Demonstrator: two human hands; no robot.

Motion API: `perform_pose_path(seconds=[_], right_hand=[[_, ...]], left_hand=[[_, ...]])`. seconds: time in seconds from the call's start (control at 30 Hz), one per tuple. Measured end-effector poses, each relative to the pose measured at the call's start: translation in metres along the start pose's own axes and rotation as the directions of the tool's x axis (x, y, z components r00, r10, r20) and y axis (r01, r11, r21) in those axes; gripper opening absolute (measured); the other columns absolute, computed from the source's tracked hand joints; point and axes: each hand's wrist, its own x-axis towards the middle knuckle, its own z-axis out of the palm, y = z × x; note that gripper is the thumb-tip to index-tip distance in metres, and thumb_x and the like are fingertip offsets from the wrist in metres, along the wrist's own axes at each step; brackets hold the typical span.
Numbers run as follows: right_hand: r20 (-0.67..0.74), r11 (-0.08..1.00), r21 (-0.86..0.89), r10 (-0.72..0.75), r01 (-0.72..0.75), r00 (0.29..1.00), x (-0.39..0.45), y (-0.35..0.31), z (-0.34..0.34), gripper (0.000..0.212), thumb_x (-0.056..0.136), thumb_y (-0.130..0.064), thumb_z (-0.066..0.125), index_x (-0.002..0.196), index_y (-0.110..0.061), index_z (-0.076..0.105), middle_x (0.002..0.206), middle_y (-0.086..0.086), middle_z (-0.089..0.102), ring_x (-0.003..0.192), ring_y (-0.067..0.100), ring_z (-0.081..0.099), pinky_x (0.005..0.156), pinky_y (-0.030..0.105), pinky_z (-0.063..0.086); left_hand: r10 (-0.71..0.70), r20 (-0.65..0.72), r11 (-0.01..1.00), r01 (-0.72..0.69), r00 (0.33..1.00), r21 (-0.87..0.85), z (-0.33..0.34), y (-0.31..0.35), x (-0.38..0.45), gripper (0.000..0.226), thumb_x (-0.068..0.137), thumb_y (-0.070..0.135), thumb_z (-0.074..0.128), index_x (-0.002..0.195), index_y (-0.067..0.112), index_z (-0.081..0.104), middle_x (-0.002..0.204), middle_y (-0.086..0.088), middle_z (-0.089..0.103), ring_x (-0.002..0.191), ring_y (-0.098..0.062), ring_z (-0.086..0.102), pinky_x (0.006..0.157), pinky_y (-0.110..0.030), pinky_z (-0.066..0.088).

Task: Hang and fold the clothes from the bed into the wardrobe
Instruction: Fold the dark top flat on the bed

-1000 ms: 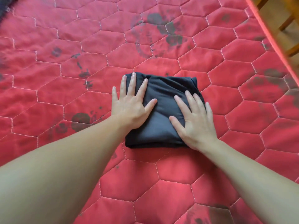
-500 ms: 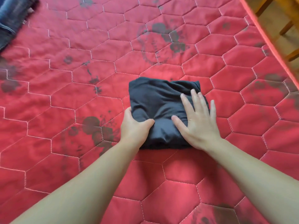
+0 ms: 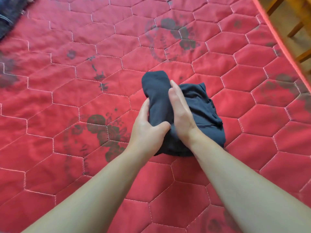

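since the earlier frame your left hand point(image 3: 148, 132) has lifted the dark folded garment point(image 3: 198, 115) edge off the red quilt point(image 3: 67, 98). left fingers curl round it. your right hand point(image 3: 180, 113) presses edge-on, fingers straight.

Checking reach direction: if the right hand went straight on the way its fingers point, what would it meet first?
Probably the raised fold of the dark garment against the right hand; beyond, red quilt.

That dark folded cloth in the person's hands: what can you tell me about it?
The dark folded garment is a plain navy-black piece of soft, knit-looking fabric, bundled thick. Its left part is raised into an upright fold, and the rest lies creased on the red quilted bedcover. The left hand grips the raised fold from the left, thumb on the front; the right hand presses flat against its other side.
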Motion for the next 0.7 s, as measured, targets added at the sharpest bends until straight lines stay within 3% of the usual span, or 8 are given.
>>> perform_pose_path(seconds=[0.1, 0.2, 0.3, 0.4, 0.5, 0.6, 0.63, 0.7], right_hand=[[0.038, 0.914, 0.391, 0.098, -0.105, 0.994, -0.028, -0.011, -0.024, 0.049, 0.091, -0.049, 0.045, 0.128, -0.019, 0.056, 0.127, -0.006, 0.065, 0.121, 0.004, 0.056, 0.104, 0.025, 0.044], [0.004, 0.815, 0.562, 0.164, -0.138, 0.986, -0.047, -0.021, -0.064, 0.061, 0.091, -0.053, 0.04, 0.134, -0.012, 0.051, 0.132, 0.006, 0.062, 0.124, 0.019, 0.057, 0.105, 0.035, 0.044], [0.04, 0.735, 0.62, 0.318, -0.273, 0.947, -0.044, -0.025, -0.104, 0.068, 0.089, -0.06, 0.041, 0.136, -0.012, 0.05, 0.13, 0.011, 0.062, 0.115, 0.028, 0.063, 0.091, 0.041, 0.054], [0.014, 0.831, 0.393, 0.423, -0.394, 0.906, -0.034, -0.024, -0.139, 0.053, 0.082, -0.053, 0.058, 0.118, -0.015, 0.063, 0.111, 0.009, 0.069, 0.095, 0.026, 0.068, 0.082, 0.036, 0.057], [-0.137, 0.901, -0.18, 0.375, -0.395, 0.917, -0.023, -0.022, -0.149, 0.048, 0.081, -0.044, 0.071, 0.121, -0.018, 0.062, 0.106, 0.002, 0.069, 0.09, 0.018, 0.066, 0.082, 0.03, 0.05], [-0.246, 0.739, -0.66, -0.039, -0.138, 0.968, -0.01, -0.02, -0.144, 0.062, 0.085, -0.044, 0.066, 0.139, -0.021, 0.045, 0.131, 0.001, 0.052, 0.12, 0.015, 0.051, 0.099, 0.03, 0.04], [-0.173, 0.685, -0.728, -0.184, 0.0, 0.968, -0.006, -0.021, -0.139, 0.068, 0.085, -0.05, 0.06, 0.143, -0.022, 0.039, 0.14, 0.002, 0.045, 0.13, 0.016, 0.043, 0.107, 0.033, 0.035], [0.017, 0.555, -0.816, -0.26, 0.164, 0.966, 0.011, -0.015, -0.131, 0.074, 0.083, -0.061, 0.044, 0.148, -0.031, 0.03, 0.152, 0.002, 0.032, 0.141, 0.018, 0.028, 0.114, 0.042, 0.028]], left_hand=[[0.076, 0.087, 0.997, -0.077, 0.993, 0.004, 0.02, 0.014, -0.01, 0.085, 0.07, 0.014, 0.059, 0.149, 0.029, 0.032, 0.138, 0.016, 0.051, 0.124, 0.001, 0.051, 0.104, -0.02, 0.042], [0.145, 0.205, 0.979, -0.17, 0.968, 0.109, 0.053, 0.028, -0.016, 0.086, 0.073, 0.011, 0.059, 0.152, 0.026, 0.026, 0.139, 0.008, 0.052, 0.127, -0.007, 0.05, 0.103, -0.02, 0.039], [0.094, 0.408, 0.983, -0.15, 0.908, 0.106, 0.09, 0.036, -0.018, 0.087, 0.08, 0.013, 0.066, 0.153, 0.023, 0.019, 0.105, 0.013, 0.062, 0.095, -0.007, 0.062, 0.088, -0.026, 0.05], [0.066, 0.504, 0.991, -0.115, 0.861, 0.067, 0.113, 0.032, -0.018, 0.063, 0.082, 0.018, 0.064, 0.14, 0.018, 0.04, 0.092, 0.018, 0.056, 0.079, 0.003, 0.058, 0.077, -0.019, 0.049], [0.238, 0.475, 0.905, -0.371, 0.847, 0.208, 0.12, 0.016, -0.021, 0.048, 0.087, 0.01, 0.048, 0.135, 0.007, 0.049, 0.12, -0.003, 0.062, 0.11, -0.017, 0.058, 0.095, -0.03, 0.045], [0.524, 0.391, 0.522, -0.648, 0.756, 0.554, 0.127, -0.015, -0.022, 0.043, 0.081, 0.023, 0.044, 0.118, 0.018, 0.065, 0.125, -0.002, 0.061, 0.122, -0.026, 0.05, 0.099, -0.048, 0.04], [0.54, 0.383, 0.438, -0.639, 0.749, 0.633, 0.129, -0.022, -0.023, 0.043, 0.082, 0.03, 0.044, 0.121, 0.024, 0.063, 0.134, 0.001, 0.056, 0.131, -0.025, 0.044, 0.106, -0.051, 0.033], [0.525, 0.383, 0.374, -0.61, 0.76, 0.699, 0.135, -0.029, -0.025, 0.049, 0.086, 0.04, 0.044, 0.132, 0.031, 0.055, 0.146, 0.002, 0.046, 0.142, -0.026, 0.03, 0.115, -0.055, 0.016]])
